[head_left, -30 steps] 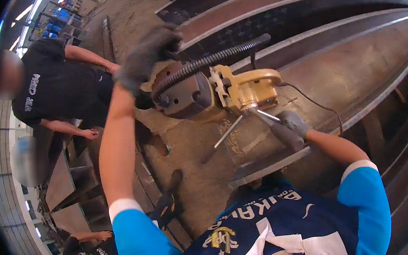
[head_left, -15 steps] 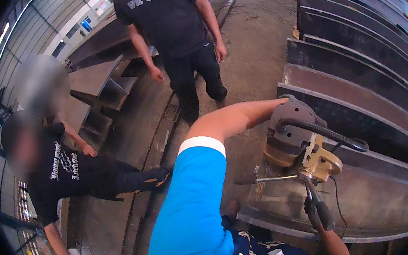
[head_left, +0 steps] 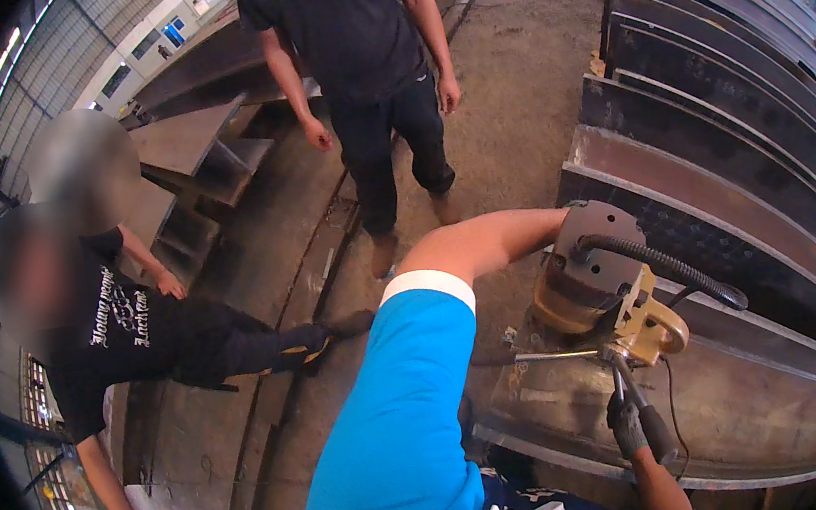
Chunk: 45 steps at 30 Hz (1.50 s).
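A magnetic drill (head_left: 592,279), with a dark grey head, tan body and ribbed black hose, stands on a steel beam (head_left: 545,395). My left arm (head_left: 394,398), in a blue sleeve with a white cuff, stretches to the drill's far left side. The head hides that hand, so its fingers do not show. Below the tan body, my right hand (head_left: 629,427) in a grey glove is closed round a feed handle (head_left: 618,377) of the drill. Close beside it hangs a black grip (head_left: 658,433) on another spoke. A light metal spoke (head_left: 555,355) points left.
Several long steel beams (head_left: 697,136) lie side by side to the right. A person in black (head_left: 352,70) stands ahead; another in black (head_left: 145,335) is at the left, with a third figure behind. More steel sections (head_left: 200,153) lie back left. A thin cable (head_left: 675,406) hangs from the drill.
The view has shifted slightly, moving the drill and my arms a little right in the picture. The standing person's legs have changed stance. My right hand stays on the feed handle.
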Tool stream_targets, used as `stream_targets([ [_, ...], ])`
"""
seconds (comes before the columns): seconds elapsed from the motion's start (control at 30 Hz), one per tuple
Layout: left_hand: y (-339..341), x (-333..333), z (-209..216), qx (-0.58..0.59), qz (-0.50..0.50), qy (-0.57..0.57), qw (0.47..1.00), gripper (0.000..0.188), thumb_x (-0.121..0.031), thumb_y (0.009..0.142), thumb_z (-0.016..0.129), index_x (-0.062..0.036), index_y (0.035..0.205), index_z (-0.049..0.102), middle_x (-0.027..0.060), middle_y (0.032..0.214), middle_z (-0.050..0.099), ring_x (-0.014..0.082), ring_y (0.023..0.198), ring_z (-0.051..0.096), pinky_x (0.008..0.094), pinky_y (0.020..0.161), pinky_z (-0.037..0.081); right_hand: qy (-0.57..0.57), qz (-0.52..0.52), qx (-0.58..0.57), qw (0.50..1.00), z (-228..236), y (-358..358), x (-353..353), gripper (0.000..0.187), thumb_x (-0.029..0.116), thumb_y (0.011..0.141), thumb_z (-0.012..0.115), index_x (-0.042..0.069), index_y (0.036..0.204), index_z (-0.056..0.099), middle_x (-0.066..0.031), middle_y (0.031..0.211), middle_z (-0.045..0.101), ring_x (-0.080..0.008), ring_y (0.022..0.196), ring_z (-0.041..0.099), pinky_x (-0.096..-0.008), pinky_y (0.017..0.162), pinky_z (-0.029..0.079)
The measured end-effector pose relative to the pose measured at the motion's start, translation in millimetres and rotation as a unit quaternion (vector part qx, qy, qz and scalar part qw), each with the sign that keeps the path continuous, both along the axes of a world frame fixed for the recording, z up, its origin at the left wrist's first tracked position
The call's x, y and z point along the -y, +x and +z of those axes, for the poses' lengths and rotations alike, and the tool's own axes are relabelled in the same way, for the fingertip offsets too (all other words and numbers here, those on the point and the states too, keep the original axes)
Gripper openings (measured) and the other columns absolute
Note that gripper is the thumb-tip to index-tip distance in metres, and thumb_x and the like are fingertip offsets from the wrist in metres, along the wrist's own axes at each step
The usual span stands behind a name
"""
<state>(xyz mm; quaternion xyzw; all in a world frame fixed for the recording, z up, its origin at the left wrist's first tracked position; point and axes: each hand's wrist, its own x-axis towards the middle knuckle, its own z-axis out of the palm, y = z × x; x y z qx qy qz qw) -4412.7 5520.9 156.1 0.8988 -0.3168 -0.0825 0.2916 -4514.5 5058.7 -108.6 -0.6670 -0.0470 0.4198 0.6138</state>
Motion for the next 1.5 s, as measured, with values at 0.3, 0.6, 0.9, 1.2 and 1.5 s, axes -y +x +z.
stream_targets([
  [0.3,60,-9,-31,0.062,-0.251,-0.135,0.957,0.033,-0.027,0.095,0.076,-0.0091,0.122,0.074,0.0117,0.113,0.077,0.0278,0.096,0.071,0.0426,0.085,0.056,0.069,-0.093,-0.136,0.984,-10,8,-10,0.018,0.027,0.109,0.051,0.012,0.099,0.055,0.0018,0.075,0.051,-0.0111,0.061,0.05,-0.0287,0.053,0.042],
  [0.6,66,15,-11,0.044,0.027,-0.032,0.998,0.041,-0.029,0.094,0.078,-0.0085,0.128,0.07,0.0118,0.118,0.075,0.0283,0.101,0.07,0.0432,0.089,0.056,-0.002,0.053,0.089,0.995,12,6,-29,0.037,0.042,0.113,0.045,0.02,0.083,0.047,0.0037,0.063,0.044,-0.0108,0.048,0.041,-0.0305,0.042,0.032],
  [0.9,62,-4,-19,0.057,0.08,-0.021,0.995,0.049,-0.032,0.093,0.08,-0.008,0.133,0.066,0.0119,0.123,0.073,0.0287,0.105,0.069,0.0438,0.092,0.055,0.048,0.028,0.024,0.998,-6,10,-17,0.046,0.055,0.114,0.039,0.021,0.085,0.048,0.004,0.063,0.043,-0.0111,0.047,0.039,-0.0304,0.042,0.031],
  [1.2,37,-27,-13,0.083,0.136,-0.016,0.987,0.058,-0.034,0.091,0.082,-0.0074,0.139,0.062,0.012,0.128,0.07,0.0292,0.11,0.068,0.0445,0.096,0.054,-0.02,0.033,0.075,0.996,-23,16,-14,0.023,0.031,0.111,0.049,0.017,0.092,0.052,0.0046,0.07,0.048,-0.0096,0.051,0.045,-0.029,0.043,0.035],
  [1.5,-46,-28,-30,0.335,0.331,-0.155,0.869,0.068,-0.037,0.091,0.083,-0.0071,0.145,0.057,0.0117,0.135,0.068,0.0286,0.116,0.067,0.0444,0.1,0.054,-0.073,0.109,0.157,0.979,12,19,-29,0.052,0.058,0.112,0.04,0.018,0.08,0.047,0.0005,0.059,0.044,-0.0144,0.044,0.044,-0.0322,0.039,0.036],
])
